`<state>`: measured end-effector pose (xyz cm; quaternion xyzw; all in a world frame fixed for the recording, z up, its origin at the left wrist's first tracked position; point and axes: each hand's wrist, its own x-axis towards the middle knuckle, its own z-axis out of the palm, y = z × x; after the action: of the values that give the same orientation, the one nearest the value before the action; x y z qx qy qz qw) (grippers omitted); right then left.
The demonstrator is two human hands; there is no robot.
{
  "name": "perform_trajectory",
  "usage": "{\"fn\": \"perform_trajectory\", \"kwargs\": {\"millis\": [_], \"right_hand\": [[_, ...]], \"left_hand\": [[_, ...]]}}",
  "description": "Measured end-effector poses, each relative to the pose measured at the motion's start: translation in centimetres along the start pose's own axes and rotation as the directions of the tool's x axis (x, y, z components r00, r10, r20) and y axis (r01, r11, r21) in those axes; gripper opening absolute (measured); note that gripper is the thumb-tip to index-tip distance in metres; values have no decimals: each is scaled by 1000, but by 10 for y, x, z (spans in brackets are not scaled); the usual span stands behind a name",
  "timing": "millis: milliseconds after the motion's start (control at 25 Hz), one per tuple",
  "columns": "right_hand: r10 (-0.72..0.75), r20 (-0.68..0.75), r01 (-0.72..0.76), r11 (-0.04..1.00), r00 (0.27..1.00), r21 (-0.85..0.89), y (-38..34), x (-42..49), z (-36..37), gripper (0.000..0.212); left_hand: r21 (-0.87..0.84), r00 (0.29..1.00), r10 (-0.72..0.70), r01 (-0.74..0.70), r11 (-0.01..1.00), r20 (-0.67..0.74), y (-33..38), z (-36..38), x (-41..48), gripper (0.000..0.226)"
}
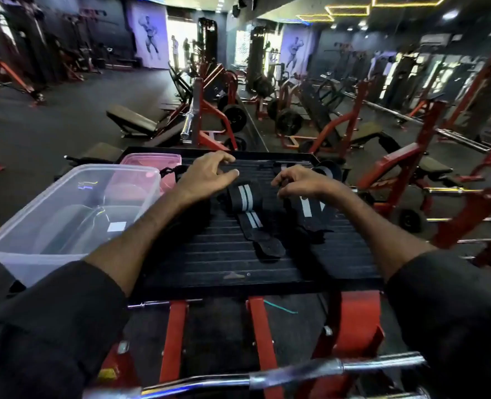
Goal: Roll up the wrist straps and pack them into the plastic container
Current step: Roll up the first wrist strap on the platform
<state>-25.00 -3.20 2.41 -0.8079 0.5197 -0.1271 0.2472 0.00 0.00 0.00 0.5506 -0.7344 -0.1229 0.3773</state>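
Black wrist straps (245, 210) with grey stripes lie unrolled mid-table (224, 263). Both hands hover above them, left hand (206, 175) and right hand (301, 182), fingers curled and grasping nothing. Clear plastic container (65, 208) stands at the table's left edge, empty.

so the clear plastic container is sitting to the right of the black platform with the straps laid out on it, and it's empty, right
Not quite: the head view shows the clear plastic container on the left of the black platform, beside the left hand, not on the right. The rest holds: the container looks empty, and the wrist straps lie unrolled on the platform.
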Motion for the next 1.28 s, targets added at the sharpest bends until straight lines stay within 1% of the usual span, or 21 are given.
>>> {"fn": "perform_trajectory", "kwargs": {"millis": [120, 200, 240, 320, 400, 480, 520, 560, 600, 640, 680, 760, 840, 880, 920, 960, 1040, 1120, 1160, 1240, 1280], "right_hand": [[35, 33, -36, 999, 999, 31, 23, 9, 11, 39], [56, 93, -65, 993, 994, 97, 36, 20, 24, 51], [62, 107, -77, 986, 992, 146, 38, 27, 29, 53], [51, 150, -86, 966, 987, 243, 42, 38, 38, 46], [32, 192, -91, 948, 981, 305, 43, 47, 53, 42], [36, 225, -109, 940, 974, 325, 53, 68, 73, 42], [34, 227, -109, 939, 973, 325, 59, 77, 80, 46], [41, 216, -113, 935, 976, 335, 56, 76, 80, 42], [33, 191, -107, 912, 981, 395, 46, 68, 73, 35], [18, 168, -93, 886, 986, 454, 36, 60, 63, 35], [9, 163, -91, 860, 987, 502, 24, 48, 49, 40], [5, 140, -82, 830, 990, 552, 10, 36, 23, 40], [-56, 110, -30, 754, 992, 656, -4, 29, -8, 30], [-82, 77, 3, 705, 994, 710, -12, 26, -24, 20], [-90, 37, 30, 643, 995, 765, -22, 23, -39, 9], [-98, -2, 58, 573, 995, 817, -31, 20, -54, 4], [-98, -61, 101, 474, 993, 875, -53, 13, -84, 6], [-95, -78, 112, 438, 992, 892, -74, 1, -109, 3], [-111, -93, 132, 431, 989, 893, -83, -5, -121, 3], [-153, -151, 204, 432, 977, 878, -99, -20, -140, 7], [-171, -182, 239, 420, 968, 876, -106, -27, -147, 8]], "left_hand": [[-18, 998, -62, 62, 998, -6, 6, 17, -9, 43], [-1, 995, -103, 103, 995, -6, 6, 32, -16, 37], [-6, 992, -128, 128, 992, -21, 8, 37, -18, 34], [-2, 983, -172, 173, 985, -65, 11, 43, -23, 34], [-5, 973, -199, 200, 980, -116, 14, 48, -30, 41], [-8, 966, -221, 222, 975, -133, 16, 49, -33, 37], [-7, 963, -226, 227, 974, -144, 16, 49, -35, 34], [-4, 961, -227, 229, 973, -159, 16, 48, -36, 31], [-4, 959, -226, 229, 973, -170, 17, 45, -37, 30], [-7, 958, -229, 231, 973, -170, 17, 43, -38, 30], [-13, 958, -229, 230, 973, -172, 15, 41, -38, 31], [-28, 956, -223, 222, 975, -190, 14, 36, -32, 32], [-70, 951, -222, 212, 975, -215, 16, 30, -21, 34], [-117, 949, -227, 205, 972, -219, 19, 26, -16, 35], [-185, 952, -233, 196, 963, -201, 24, 22, -10, 38], [-254, 959, -233, 189, 949, -159, 30, 17, -6, 41], [-358, 975, -219, 191, 914, -41, 41, 8, 4, 50], [-417, 973, -225, 222, 881, 44, 52, -3, 17, 64], [-443, 978, -202, 207, 872, 59, 62, -9, 23, 67], [-486, 994, -104, 113, 867, 46, 79, -20, 34, 57], [-490, 998, -64, 62, 870, 13, 89, -24, 38, 52]]}}
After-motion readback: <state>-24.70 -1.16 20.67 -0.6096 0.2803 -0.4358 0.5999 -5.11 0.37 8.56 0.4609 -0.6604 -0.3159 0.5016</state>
